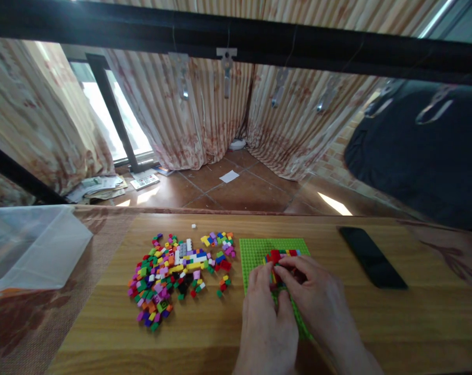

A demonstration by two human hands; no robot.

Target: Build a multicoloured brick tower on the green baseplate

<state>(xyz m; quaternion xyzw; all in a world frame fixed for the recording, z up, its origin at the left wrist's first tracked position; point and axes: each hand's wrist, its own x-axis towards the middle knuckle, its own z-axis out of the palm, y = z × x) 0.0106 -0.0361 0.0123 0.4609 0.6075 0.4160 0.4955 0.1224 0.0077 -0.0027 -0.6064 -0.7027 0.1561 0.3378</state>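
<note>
1. Head cam: L hand (pixel 266 319) & R hand (pixel 318 292), fingers bent, at multicolored plastic-brick build (pixel 275 255); grip hidden, can't tell.
2. Build, on green studded plastic baseplate (pixel 253 253), lies just past fingertips, visible far row running L–R; both hands abt. equally near.
3. Loose mixed-color plastic bricks (pixel 176 269), L of baseplate.

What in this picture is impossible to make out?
In the head view:
Green baseplate, near half: mostly hidden by the left hand and right hand.
What either hand grips: screened by the hands themselves.
Left end of the translucent box: cut off by the picture's edge.
Wording on the printed sheet: too small.
</note>
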